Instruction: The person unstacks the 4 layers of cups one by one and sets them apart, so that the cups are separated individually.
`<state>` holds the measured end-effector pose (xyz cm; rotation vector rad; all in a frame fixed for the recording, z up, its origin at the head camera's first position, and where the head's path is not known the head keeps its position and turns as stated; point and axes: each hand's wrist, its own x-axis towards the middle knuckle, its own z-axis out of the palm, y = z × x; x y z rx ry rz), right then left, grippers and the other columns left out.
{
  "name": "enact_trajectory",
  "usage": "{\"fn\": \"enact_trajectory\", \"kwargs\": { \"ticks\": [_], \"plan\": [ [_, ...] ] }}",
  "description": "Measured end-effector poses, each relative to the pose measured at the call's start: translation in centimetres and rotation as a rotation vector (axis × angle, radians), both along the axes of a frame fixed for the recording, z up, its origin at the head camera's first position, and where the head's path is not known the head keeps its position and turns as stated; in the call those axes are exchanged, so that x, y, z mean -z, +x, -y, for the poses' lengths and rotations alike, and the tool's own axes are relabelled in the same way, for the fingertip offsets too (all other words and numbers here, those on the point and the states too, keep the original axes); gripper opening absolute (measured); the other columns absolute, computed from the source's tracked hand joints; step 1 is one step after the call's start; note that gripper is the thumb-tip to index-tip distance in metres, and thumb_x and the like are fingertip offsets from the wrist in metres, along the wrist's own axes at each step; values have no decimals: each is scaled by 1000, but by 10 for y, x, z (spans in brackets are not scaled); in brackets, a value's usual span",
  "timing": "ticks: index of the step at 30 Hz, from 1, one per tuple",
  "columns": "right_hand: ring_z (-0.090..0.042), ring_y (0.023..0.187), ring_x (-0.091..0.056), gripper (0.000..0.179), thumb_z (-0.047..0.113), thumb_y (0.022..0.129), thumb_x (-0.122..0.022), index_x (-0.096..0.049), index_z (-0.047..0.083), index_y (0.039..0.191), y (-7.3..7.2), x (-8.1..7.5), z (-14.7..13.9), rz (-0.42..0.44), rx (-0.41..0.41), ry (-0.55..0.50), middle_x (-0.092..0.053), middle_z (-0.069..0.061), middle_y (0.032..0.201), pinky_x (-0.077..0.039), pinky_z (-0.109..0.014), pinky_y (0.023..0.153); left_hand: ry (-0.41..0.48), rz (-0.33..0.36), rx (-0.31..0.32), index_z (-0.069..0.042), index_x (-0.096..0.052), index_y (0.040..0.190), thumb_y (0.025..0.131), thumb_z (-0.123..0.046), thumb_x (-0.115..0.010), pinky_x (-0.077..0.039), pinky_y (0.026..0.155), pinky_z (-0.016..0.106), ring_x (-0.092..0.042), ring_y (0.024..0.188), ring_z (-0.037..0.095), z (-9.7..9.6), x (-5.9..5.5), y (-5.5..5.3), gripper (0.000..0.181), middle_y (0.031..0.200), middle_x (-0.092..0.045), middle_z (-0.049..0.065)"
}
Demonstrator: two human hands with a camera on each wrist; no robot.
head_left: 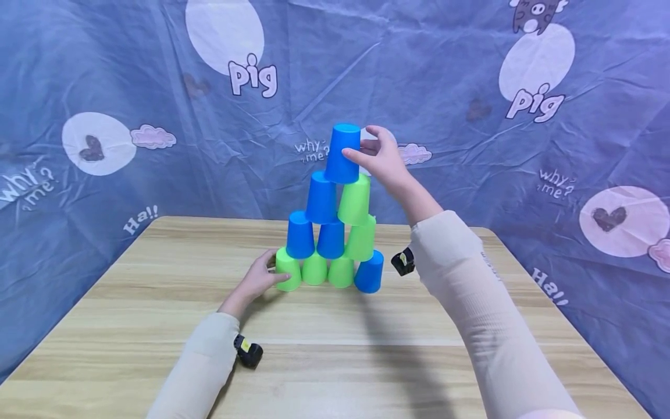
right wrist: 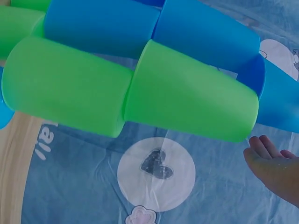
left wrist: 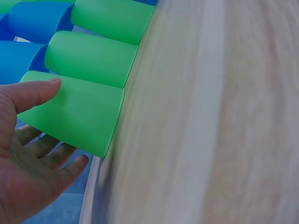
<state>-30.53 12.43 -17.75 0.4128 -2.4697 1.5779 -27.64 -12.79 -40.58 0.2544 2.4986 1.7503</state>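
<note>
in the head view, cups make a tall stack on the table. the top blue cup seems to sit on a blue cup and a green cup, part on each. its long way goes up and down, with the small end up and the wide mouth down. it is just to the left of the fingers of the right hand, so that hand is much nearer. the thumb is in front of the cup and the other fingers are by its right side. the left hand is far below, at the end green cup of the bottom row.

in the left wrist view, the left thumb lies on the end green cup. the other fingers go round the far side, partly hidden, so this hand holds the cup with a soft grip. the cup is between the thumb and the fingers. the top blue cup does not show here.

in the right wrist view, the stack looks like it lies sideways. the top blue cup is at the right edge, partly cut off. the right fingers are loose, and a small gap shows between them and the cup. i cannot tell if the thumb touches it.
</note>
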Motion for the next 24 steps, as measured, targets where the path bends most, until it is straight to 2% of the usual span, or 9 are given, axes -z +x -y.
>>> {"fn": "enact_trajectory", "kwargs": {
  "ticks": [15, 24],
  "plan": [
    [-27, 125, -48, 65, 25, 86, -65, -33, 11, 141, -5, 0, 17, 31, 13, -58, -48, -15, 136, -41, -44, 107, 24, 2, -19, -1, -35, 140, 80, -1, -65, -38, 106, 54, -41, 127, 43, -2, 0, 2, 67, 139, -41, 25],
    [-27, 123, -49, 58, 25, 86, -65, -39, 10, 136, -4, 1, 18, 24, 23, -61, -50, -13, 134, -42, -44, 105, 60, -1, -29, 1, -36, 138, 80, -1, -64, -35, 108, 54, -39, 129, 43, -2, 6, 2, 64, 139, -41, 25]
  ]
}}
